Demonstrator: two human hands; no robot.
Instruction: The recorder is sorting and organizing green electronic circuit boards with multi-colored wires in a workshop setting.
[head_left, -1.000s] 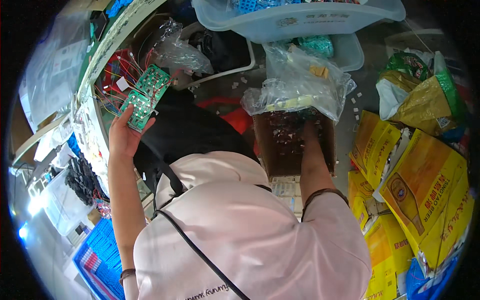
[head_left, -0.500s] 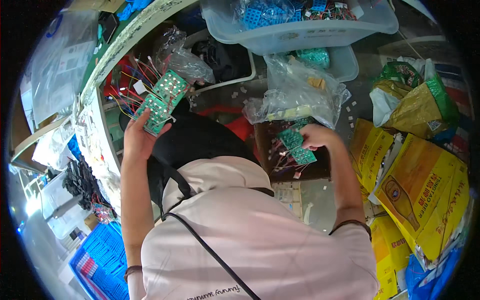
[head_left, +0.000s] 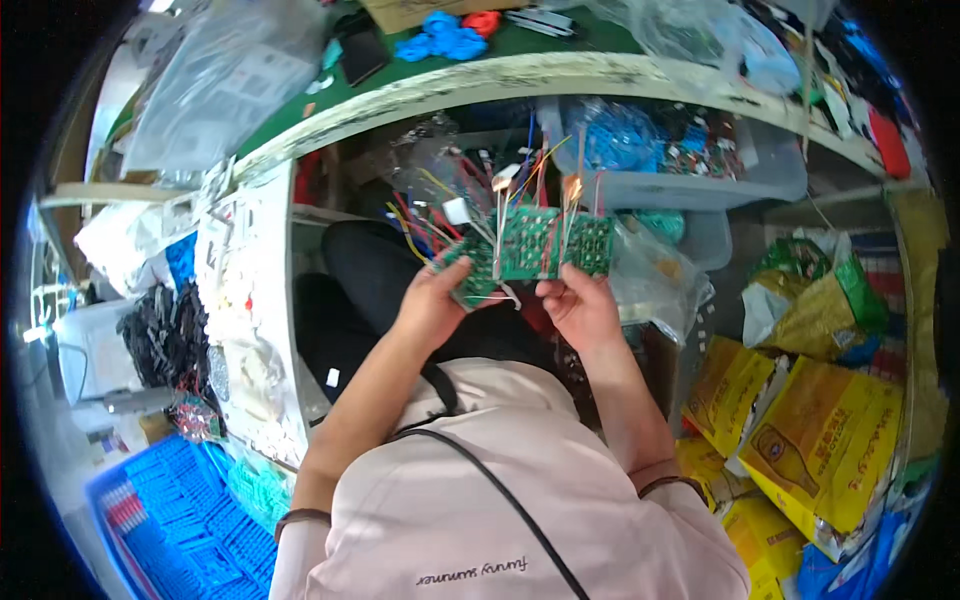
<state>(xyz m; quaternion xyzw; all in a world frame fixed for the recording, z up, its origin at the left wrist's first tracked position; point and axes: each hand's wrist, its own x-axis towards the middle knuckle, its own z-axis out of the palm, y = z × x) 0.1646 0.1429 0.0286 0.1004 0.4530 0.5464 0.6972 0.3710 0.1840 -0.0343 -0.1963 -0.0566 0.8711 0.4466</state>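
Note:
Green circuit boards with thin coloured wires are held up over my lap. My left hand [head_left: 434, 302] is closed on the lower left edge of a tilted board [head_left: 476, 268], thumb lying on its face. With thumb and bent fingers, my right hand [head_left: 580, 308] pinches the bottom edge of a wider set of circuit boards [head_left: 532, 243]. The two sets meet or overlap in the middle; which lies in front is hard to tell. Red, yellow, blue and white wires rise from their upper edges. A white connector [head_left: 457, 211] stands out among the wires above the left board.
Behind the boards is a clear plastic bin [head_left: 690, 190] with blue parts and wires. A green-topped table [head_left: 420, 65] spans the far side. Yellow cardboard boxes [head_left: 815, 440] stand at right, beside a crumpled sack [head_left: 820, 310]. At lower left is a blue crate [head_left: 190, 520].
My right hand has lifted its boards from the box at right and brought them leftward. My left hand has moved right with its boards, so both sets are together. The view has shifted too.

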